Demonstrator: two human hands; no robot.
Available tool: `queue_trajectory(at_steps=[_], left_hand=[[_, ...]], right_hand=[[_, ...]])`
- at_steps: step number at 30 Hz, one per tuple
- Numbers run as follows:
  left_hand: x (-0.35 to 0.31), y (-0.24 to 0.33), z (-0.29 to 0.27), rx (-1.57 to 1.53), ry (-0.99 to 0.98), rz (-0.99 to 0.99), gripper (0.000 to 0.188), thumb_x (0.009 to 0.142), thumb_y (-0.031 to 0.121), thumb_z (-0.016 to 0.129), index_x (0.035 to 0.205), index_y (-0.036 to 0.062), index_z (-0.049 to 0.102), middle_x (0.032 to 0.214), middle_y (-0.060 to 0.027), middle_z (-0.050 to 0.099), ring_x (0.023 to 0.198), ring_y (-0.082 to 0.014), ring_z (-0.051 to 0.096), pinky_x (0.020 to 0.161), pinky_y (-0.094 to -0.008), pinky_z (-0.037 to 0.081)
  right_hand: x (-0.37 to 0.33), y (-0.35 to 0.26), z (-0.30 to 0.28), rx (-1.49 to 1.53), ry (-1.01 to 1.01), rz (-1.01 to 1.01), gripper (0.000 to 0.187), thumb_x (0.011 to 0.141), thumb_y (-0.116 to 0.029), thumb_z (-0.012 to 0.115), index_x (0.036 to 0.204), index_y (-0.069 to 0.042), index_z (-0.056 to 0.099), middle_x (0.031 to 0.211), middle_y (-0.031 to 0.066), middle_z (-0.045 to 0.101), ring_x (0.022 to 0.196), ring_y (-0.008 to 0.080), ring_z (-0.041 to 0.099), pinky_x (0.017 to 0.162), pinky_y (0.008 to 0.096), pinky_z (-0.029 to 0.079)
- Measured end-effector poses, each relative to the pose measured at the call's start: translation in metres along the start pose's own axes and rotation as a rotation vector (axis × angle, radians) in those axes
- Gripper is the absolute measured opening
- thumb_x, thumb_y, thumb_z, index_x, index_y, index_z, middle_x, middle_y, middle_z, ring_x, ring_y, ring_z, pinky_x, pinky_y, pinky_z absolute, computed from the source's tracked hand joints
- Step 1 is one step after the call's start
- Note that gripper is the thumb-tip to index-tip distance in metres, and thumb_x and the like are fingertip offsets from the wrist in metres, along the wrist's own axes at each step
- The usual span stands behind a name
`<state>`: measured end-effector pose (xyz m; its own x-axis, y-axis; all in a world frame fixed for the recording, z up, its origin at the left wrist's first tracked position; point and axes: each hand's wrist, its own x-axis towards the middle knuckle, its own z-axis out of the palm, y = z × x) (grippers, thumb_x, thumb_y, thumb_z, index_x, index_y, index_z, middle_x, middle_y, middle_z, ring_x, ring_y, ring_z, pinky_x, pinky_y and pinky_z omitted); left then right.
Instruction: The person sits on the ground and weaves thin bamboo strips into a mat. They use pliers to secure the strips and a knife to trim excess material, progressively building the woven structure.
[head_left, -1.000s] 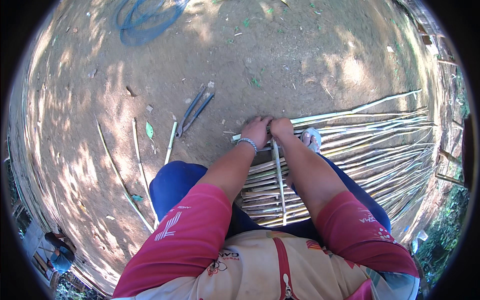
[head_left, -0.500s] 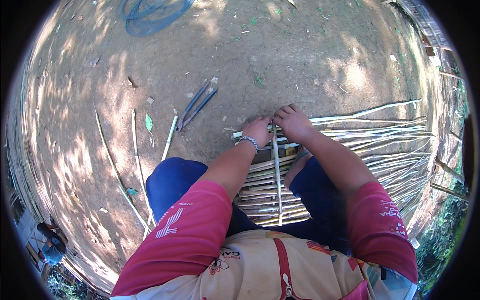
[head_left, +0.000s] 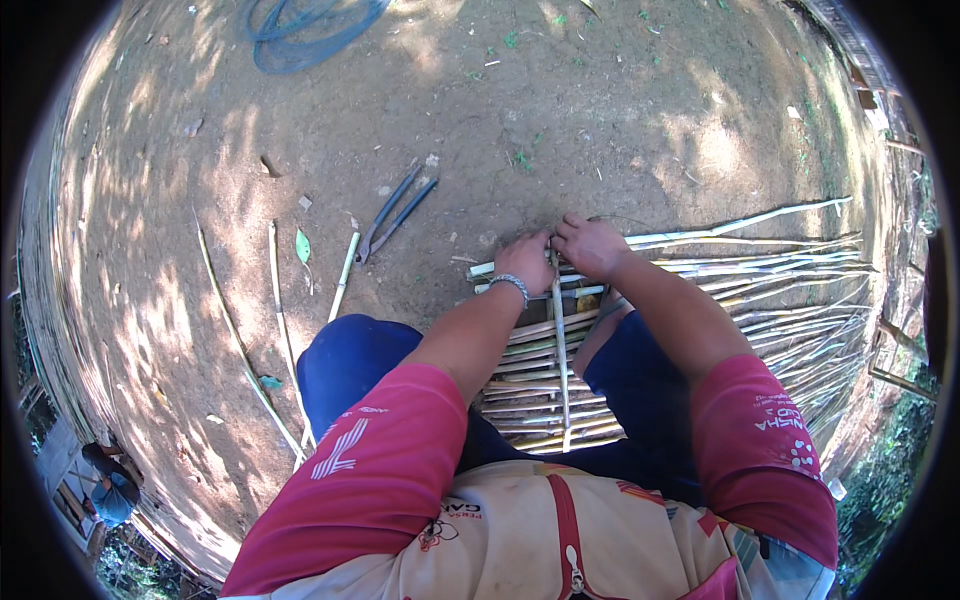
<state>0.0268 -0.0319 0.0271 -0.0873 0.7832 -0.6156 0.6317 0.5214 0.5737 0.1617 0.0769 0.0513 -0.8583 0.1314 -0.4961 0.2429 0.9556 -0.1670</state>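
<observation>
My left hand (head_left: 526, 262) and my right hand (head_left: 590, 246) meet at the far end of a cross stick (head_left: 562, 370). Both have their fingers bent and pressed close together there. A thin dark strand like wire (head_left: 622, 218) curves out past my right hand; the fingers cover the rest. Under the cross stick lies a row of long pale sticks (head_left: 530, 385), side by side, their thin ends fanning out to the right. The farthest stick (head_left: 740, 219) passes just beyond my right hand. What my left fingers pinch is hidden.
Long-handled cutters (head_left: 392, 218) lie on the dirt ahead to the left. Loose sticks (head_left: 230, 330) and a short cut piece (head_left: 345, 272) are nearby. A coil of blue-grey wire (head_left: 300, 55) rests farther off. My knees flank the row. Another person (head_left: 112, 490) is at far left.
My hands stay at the same stick end, with slight finger movement. The thin strand now shows beyond my right hand. The whole view has shifted slightly.
</observation>
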Motion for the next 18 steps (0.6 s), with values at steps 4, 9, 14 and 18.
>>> queue_trajectory(at_steps=[4,9,14,18], left_hand=[[0.003,-0.004,0.009,0.016,0.037,-0.005,0.056,0.079,0.025,0.076,0.129,0.0098,0.058,0.13,-0.0166,0.063,0.121,-0.0343,0.061,0.101,-0.0483,0.048],[0.004,-0.006,0.011,0.028,0.026,-0.03,0.056,0.08,0.027,0.077,0.13,0.0108,0.058,0.131,-0.0142,0.063,0.122,-0.0338,0.06,0.103,-0.0476,0.047],[0.005,-0.004,0.012,0.005,0.004,-0.031,0.059,0.08,0.028,0.078,0.133,0.0146,0.057,0.134,-0.0128,0.061,0.123,-0.0335,0.06,0.103,-0.0499,0.045],[0.001,-0.001,0.008,0.002,0.014,-0.033,0.062,0.08,0.03,0.078,0.136,0.0166,0.056,0.137,-0.0126,0.059,0.125,-0.0331,0.058,0.106,-0.0538,0.042]], right_hand=[[0.003,-0.001,0.003,0.015,0.005,0.012,0.023,0.091,-0.019,0.055,0.11,-0.01,0.065,0.114,0.0047,0.062,0.116,0.0225,0.058,0.082,0.0424,0.058],[0.005,-0.014,0.003,-0.027,-0.039,0.103,0.023,0.091,-0.019,0.056,0.109,-0.008,0.065,0.11,0.007,0.065,0.11,0.0245,0.062,0.081,0.0429,0.058],[0.01,-0.025,0.016,-0.022,-0.062,0.284,0.022,0.089,-0.015,0.056,0.106,-0.004,0.065,0.107,0.0141,0.068,0.106,0.0279,0.067,0.079,0.0409,0.059],[0.017,-0.034,0.013,0.265,-0.091,0.527,0.024,0.09,-0.015,0.058,0.109,-0.003,0.065,0.113,0.0181,0.069,0.107,0.0309,0.069,0.085,0.0416,0.058]])
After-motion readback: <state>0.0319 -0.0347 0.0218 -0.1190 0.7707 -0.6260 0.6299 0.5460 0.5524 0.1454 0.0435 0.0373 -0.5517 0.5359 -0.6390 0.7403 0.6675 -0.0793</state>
